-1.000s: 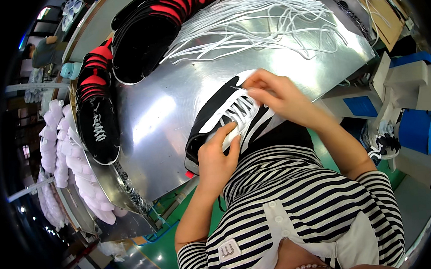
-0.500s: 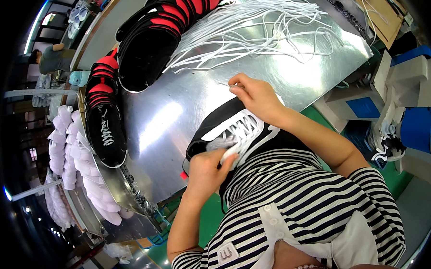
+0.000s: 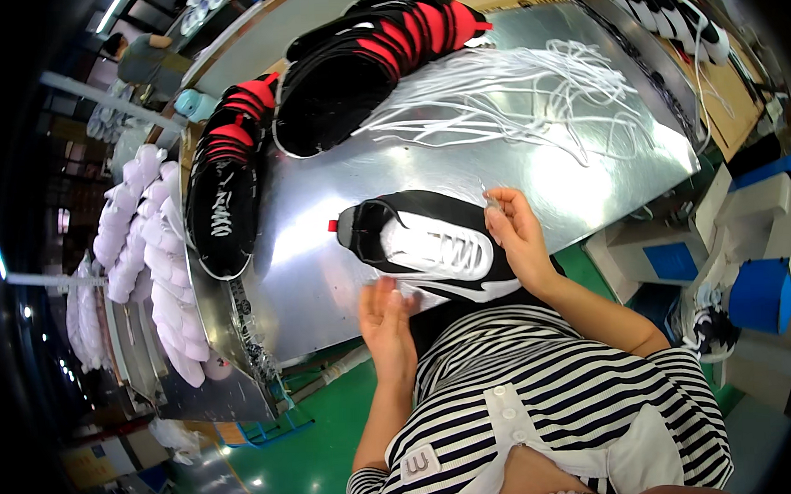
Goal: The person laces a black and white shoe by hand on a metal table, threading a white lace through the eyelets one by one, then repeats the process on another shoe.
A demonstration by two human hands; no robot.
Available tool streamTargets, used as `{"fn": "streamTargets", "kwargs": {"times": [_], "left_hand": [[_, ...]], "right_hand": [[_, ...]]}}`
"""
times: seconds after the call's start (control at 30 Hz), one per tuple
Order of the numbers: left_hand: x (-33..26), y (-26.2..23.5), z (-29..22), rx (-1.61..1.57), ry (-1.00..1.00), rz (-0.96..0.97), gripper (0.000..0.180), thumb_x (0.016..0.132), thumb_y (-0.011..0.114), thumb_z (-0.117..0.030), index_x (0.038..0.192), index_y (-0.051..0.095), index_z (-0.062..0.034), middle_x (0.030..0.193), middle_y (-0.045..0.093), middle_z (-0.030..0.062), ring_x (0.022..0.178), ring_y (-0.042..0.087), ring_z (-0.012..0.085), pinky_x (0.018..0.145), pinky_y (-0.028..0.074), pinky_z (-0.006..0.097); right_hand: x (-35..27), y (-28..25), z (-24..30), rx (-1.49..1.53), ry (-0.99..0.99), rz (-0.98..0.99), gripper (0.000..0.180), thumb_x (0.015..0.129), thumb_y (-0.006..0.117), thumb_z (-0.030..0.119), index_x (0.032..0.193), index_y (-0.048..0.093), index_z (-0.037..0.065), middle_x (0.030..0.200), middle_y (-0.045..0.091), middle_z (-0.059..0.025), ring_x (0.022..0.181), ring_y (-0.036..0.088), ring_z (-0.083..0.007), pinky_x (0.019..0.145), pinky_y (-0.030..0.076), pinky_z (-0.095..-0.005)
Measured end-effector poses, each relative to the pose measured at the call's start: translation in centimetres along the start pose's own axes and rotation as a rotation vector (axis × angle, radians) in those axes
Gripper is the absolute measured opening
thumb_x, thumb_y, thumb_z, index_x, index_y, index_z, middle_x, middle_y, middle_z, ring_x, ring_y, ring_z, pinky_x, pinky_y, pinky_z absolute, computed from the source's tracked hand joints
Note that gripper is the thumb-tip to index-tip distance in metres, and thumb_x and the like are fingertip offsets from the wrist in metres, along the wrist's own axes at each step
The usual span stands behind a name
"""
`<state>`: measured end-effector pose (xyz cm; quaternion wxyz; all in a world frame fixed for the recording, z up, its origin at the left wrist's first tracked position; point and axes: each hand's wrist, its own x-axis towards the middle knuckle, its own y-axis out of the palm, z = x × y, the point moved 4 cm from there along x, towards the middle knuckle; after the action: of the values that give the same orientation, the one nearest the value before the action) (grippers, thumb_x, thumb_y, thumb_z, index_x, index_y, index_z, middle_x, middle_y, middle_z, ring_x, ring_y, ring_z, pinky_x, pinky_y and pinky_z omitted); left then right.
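Note:
A black and white shoe upper [image 3: 424, 249] lies at the near edge of the metal table, its heel with a red tab to the left. White laces criss-cross over its white tongue. My left hand [image 3: 387, 325] is beside the upper's near side, palm up with fingers apart, slightly blurred and holding nothing visible. At the toe end, my right hand [image 3: 521, 245] is closed in a pinch on a thin pointed tool [image 3: 484, 190]. Most of that tool is hidden by the fingers, so its exact kind does not show.
Loose white laces [image 3: 504, 97] are spread over the table's far side. Nested black and red shoe uppers [image 3: 344, 90] stand behind, with another row [image 3: 226, 197] along the left edge. White uppers [image 3: 162, 257] are stacked farther left. Grey and blue bins [image 3: 759, 293] stand at right.
My left hand has let go of the laces and moved down, opening. The upper now lies flatter, its opening turned more into view. My right hand keeps its pinch near the toe.

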<state>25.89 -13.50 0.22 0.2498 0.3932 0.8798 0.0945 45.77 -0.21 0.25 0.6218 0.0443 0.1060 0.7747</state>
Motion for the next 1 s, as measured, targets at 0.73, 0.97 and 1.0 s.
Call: {"fn": "streamTargets", "kwargs": {"times": [0.73,0.97,1.0], "left_hand": [[28.9,-4.1,-18.8,1.745,0.878,-0.31,0.041,0.085,0.063,-0.008,0.123,0.051,0.0028,0.113,0.056,0.0194,0.099,0.059,0.0375,0.08,0.051,0.044],[36.3,-2.2,-18.7,1.714,0.976,-0.238,0.049,0.081,0.069,-0.01,0.124,0.051,0.003,0.111,0.054,0.0214,0.1,0.055,0.0389,0.086,0.046,0.046],[34.8,-1.4,-17.9,1.602,1.093,-0.287,0.051,0.082,0.069,-0.011,0.127,0.05,0.0032,0.115,0.054,0.0229,0.103,0.054,0.04,0.088,0.046,0.046]], "right_hand": [[16.7,8.7,-0.3,-1.132,-0.551,0.076,0.021,0.075,0.076,0.022,0.09,0.067,0.011,0.09,0.061,-0.0073,0.076,0.065,-0.0309,0.064,0.05,-0.0424],[15.8,8.6,1.7,-0.923,-0.465,0.21,0.016,0.084,0.07,0.019,0.093,0.064,0.008,0.091,0.063,-0.0093,0.075,0.064,-0.0306,0.065,0.05,-0.0414],[15.1,8.7,2.2,-0.857,-0.347,0.276,0.017,0.086,0.069,0.019,0.097,0.064,0.007,0.091,0.065,-0.0088,0.074,0.065,-0.0269,0.064,0.05,-0.0384]]}}
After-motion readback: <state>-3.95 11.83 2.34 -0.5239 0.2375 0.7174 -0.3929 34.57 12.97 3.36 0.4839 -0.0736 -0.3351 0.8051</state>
